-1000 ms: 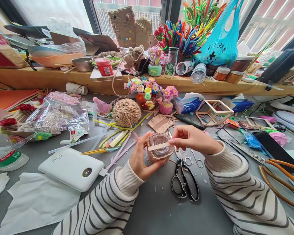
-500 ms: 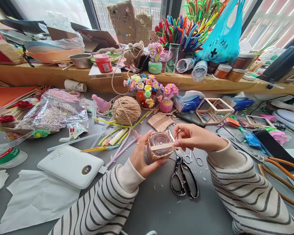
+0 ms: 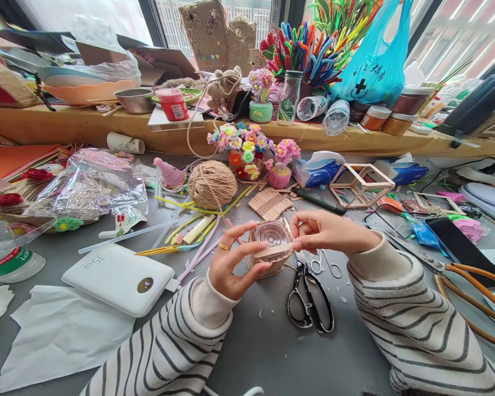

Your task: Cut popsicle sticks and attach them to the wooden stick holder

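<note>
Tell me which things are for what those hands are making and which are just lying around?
Seem part of it:
wooden stick, pinched in the right hand
clear-topped container, with the left hand at its side
maybe the bundle of similar sticks

Probably just lying about:
white power bank
blue plastic bag
tipped paper cup

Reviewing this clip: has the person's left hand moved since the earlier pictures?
Yes, slightly: the left hand has shifted to the left, its thumb tip now farther from the black-handled scissors, which lie in the same place.
</note>
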`<state>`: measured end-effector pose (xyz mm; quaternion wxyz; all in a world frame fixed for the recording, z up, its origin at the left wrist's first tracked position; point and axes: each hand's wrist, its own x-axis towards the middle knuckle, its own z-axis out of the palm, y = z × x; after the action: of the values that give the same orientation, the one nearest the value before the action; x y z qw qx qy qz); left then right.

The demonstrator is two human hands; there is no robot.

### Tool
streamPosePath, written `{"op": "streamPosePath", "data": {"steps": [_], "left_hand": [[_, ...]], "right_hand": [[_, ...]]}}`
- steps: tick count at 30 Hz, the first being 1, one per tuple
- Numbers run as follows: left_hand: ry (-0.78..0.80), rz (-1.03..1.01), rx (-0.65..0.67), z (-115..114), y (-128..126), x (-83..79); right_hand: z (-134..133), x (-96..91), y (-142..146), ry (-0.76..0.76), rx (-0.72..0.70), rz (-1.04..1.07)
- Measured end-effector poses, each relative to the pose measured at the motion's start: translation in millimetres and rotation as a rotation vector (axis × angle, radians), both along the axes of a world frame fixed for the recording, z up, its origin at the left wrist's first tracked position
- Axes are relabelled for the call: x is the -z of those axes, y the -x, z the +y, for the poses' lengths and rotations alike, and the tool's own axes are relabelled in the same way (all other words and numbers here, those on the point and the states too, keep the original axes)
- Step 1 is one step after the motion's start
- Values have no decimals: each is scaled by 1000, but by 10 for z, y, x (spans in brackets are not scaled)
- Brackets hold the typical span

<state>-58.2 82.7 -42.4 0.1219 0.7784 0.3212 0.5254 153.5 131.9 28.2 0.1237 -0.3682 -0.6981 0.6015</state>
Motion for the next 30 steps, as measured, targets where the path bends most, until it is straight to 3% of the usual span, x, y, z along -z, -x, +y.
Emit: {"op": "streamPosePath", "data": {"steps": [5,13,22,27,30], "left_hand": [[-94,25,30,22,6,9],[-93,11,21,18,-7,5],[-105,-13,13,-25,-2,-43],[78,3,-4,-30,-33,-4],[224,21,2,-19,-83,58]], "right_hand": [[47,45,-10,84,-37,31],[39,50,-15,79,-28,35],[-4,38,74,-113,212,186],[-90,-37,103,-200,254,222],[-107,-63,109,-267,353,287]]}}
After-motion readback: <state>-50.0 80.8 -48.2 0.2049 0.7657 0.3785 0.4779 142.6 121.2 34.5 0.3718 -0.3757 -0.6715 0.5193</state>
